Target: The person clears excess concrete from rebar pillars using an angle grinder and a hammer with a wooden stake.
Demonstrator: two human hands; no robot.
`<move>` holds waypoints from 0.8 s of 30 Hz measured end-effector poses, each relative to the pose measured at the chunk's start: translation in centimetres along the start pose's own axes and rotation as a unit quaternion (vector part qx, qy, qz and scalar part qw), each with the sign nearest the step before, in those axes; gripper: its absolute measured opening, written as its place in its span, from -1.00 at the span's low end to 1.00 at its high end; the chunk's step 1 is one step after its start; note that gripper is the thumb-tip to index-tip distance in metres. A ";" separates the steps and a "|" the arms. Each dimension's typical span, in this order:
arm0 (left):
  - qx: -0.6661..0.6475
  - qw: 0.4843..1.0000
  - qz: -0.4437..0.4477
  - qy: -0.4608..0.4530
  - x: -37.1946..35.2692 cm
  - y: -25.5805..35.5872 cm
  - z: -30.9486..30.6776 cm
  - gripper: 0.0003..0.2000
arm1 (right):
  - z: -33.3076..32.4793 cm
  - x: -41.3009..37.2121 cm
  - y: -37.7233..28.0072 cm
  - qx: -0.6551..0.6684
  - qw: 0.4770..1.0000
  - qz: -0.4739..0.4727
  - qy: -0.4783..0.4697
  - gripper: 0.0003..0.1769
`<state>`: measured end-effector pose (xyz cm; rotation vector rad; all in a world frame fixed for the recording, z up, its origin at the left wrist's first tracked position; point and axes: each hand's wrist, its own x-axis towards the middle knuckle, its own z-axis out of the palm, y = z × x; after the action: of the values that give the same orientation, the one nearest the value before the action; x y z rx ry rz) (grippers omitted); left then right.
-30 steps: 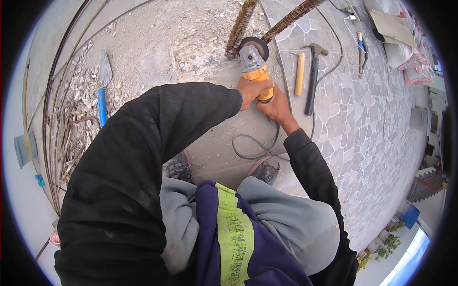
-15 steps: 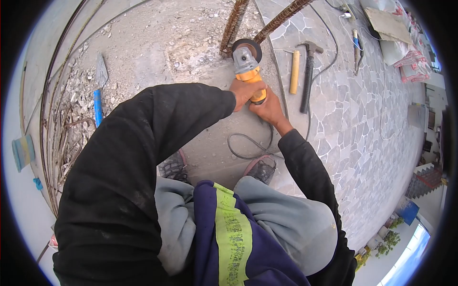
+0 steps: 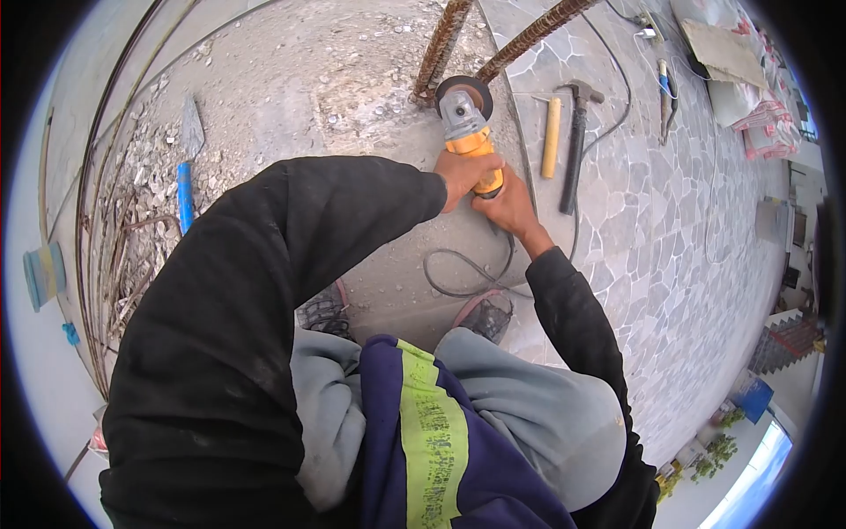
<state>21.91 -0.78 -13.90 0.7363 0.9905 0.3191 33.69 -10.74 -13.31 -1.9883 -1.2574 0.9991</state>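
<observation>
Both my hands grip a yellow and grey angle grinder [image 3: 468,137] out in front of me. My left hand [image 3: 460,176] wraps round its body just behind the grey head. Lower down, my right hand [image 3: 511,204] is closed round the rear end. The grinder's dark disc [image 3: 469,93] lies right at the foot of a rusty rebar [image 3: 441,55], overlapping it in this view. A second rusty rebar [image 3: 534,41] slants up to the right from close by the disc. From the grinder's rear a black cord [image 3: 441,286] loops over the floor.
Right of the grinder lie a hammer [image 3: 575,150] and a tool with a yellow handle [image 3: 551,138]. A trowel with a blue handle [image 3: 184,189] rests on rubble [image 3: 150,189] at left, near long thin bars [image 3: 81,264]. Sacks [image 3: 765,123] stand at the far right.
The whole scene has shifted slightly to the right and down in view. My grip on the grinder is the same, and its disc stays by the foot of the rebar.
</observation>
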 end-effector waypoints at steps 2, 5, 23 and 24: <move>-0.005 1.000 -0.013 0.002 -0.9 -0.2 0.3 -0.51 | -0.3 -1.0 -0.3 0.005 1.000 0.017 -0.007 -0.30; -0.005 1.000 -0.021 -0.002 -2.9 -0.9 0.8 -0.52 | -0.5 -3.0 -0.8 0.010 1.000 0.024 -0.010 -0.31; 0.410 0.821 0.289 -0.272 -12.9 2.9 2.6 0.01 | -6.0 -7.0 -6.0 0.549 0.818 0.123 0.121 -0.73; 0.435 0.809 0.313 -0.243 -12.5 3.4 3.0 0.00 | -6.0 -6.9 -6.2 0.550 0.817 0.123 0.125 -0.73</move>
<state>18.06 -6.58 -2.55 1.9005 0.3197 0.2059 33.74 -15.07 -3.18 -1.2552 -0.1163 1.1478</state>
